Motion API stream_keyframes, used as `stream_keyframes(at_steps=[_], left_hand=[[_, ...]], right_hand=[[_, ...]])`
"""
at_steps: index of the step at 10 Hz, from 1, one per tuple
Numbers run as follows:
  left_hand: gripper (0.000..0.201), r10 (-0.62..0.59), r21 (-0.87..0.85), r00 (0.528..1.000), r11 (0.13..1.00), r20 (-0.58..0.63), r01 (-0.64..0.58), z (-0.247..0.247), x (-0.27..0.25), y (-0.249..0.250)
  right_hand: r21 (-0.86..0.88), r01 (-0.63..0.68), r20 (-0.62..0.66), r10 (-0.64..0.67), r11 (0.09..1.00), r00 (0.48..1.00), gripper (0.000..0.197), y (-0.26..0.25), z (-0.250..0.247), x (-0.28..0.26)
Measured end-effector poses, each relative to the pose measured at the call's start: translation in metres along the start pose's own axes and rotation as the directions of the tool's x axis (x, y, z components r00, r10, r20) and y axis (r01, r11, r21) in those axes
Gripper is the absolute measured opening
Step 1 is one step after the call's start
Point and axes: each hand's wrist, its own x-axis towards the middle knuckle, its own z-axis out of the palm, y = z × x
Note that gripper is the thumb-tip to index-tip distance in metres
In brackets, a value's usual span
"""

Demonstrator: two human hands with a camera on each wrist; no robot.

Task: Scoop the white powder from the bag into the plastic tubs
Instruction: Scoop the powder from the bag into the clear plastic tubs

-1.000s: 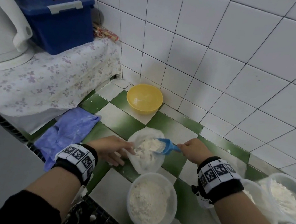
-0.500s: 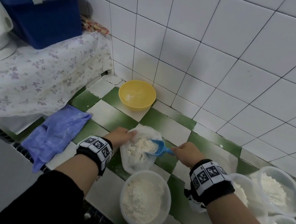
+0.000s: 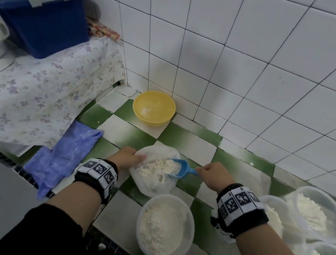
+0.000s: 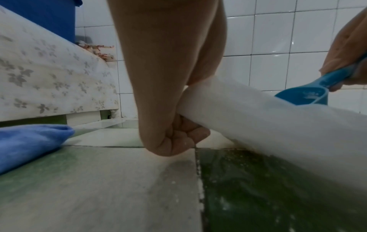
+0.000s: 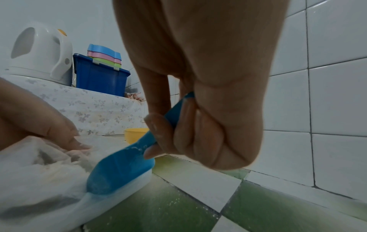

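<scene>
I have the blue scoop (image 3: 176,168) in my right hand (image 3: 212,176), fingers (image 5: 186,130) curled round its handle, bowl sunk into the white powder (image 3: 158,168) inside the plastic bag (image 3: 152,185). My left hand (image 3: 125,157) pinches the bag's rim at 9 o'clock, and the left wrist view shows the film gathered between thumb and curled fingers. The bag lies on the green-and-white tiled desk (image 3: 121,130), just beyond the nearest plastic tub (image 3: 164,228), which sits at 6 o'clock from it and already looks well filled.

To do this step well, I judge I should keep the rim taut and raised with the left hand so the mouth stays wide, drive the scoop along its own length toward 9 o'clock, then level it before lifting so the heap does not slide off the open lip. The bag is soft and will likely collapse if I let go.

The scoop's long axis runs roughly 3 to 9 o'clock, handle at 3, open mouth pointing at 9 and tipped slightly downward into the powder. More tubs (image 3: 318,211) with powder stand at 4 o'clock.
</scene>
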Motion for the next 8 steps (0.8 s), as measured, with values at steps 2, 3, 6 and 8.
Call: stream_keyframes(at_steps=[2,3,6,8], left_hand=[[0.039,0.198,0.037,0.978,0.979,0.061,-0.201,-0.001,-0.003,0.014],[0.032,0.282,-0.005,0.955,0.959,0.089,-0.283,0.005,-0.001,0.014],[0.036,0.21,-0.108,0.971,0.974,0.117,-0.198,0.015,0.006,0.008],[0.029,0.137,-0.234,0.988,0.965,0.077,-0.116,0.02,0.01,-0.002]], right_hand=[[-0.035,0.021,0.015,-0.021,0.999,1.0,0.028,-0.002,-0.001,-0.003],[-0.035,0.028,-0.009,-0.029,0.999,1.0,0.038,0.001,-0.003,-0.003],[-0.033,0.027,-0.034,-0.028,0.999,0.999,0.04,0.008,-0.005,-0.005],[-0.085,0.036,-0.01,-0.037,0.996,0.999,0.032,0.008,-0.004,-0.004]])
